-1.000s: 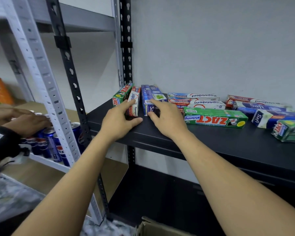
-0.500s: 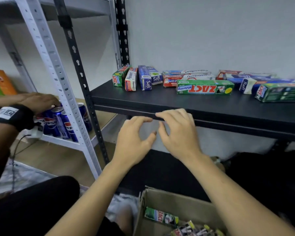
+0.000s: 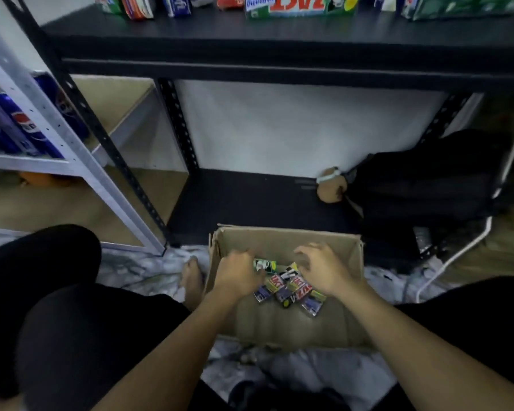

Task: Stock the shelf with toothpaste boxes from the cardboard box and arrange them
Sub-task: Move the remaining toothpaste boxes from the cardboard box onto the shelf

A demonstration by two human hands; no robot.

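An open cardboard box (image 3: 285, 236) stands on the floor between my knees, and several toothpaste boxes (image 3: 290, 289) lie in a heap inside it. My left hand (image 3: 238, 277) is down in the box, its fingers curled round the end of a green toothpaste box (image 3: 263, 265). Beside it, my right hand (image 3: 324, 271) hovers over the heap with bent, spread fingers touching the boxes. Above, the black shelf (image 3: 279, 40) carries a row of toothpaste boxes, among them a green ZACT box (image 3: 300, 5), all cut off by the top edge.
A grey metal rack (image 3: 57, 123) at the left holds blue Pepsi cans (image 3: 27, 126). A black bag (image 3: 422, 179) with a small brown plush charm (image 3: 330, 188) lies under the shelf at the right. My bare foot (image 3: 192, 280) rests left of the box.
Both hands left the shelf and dropped into the cardboard box. The view tilted down from the shelf to the floor. My left hand took hold of a green box.
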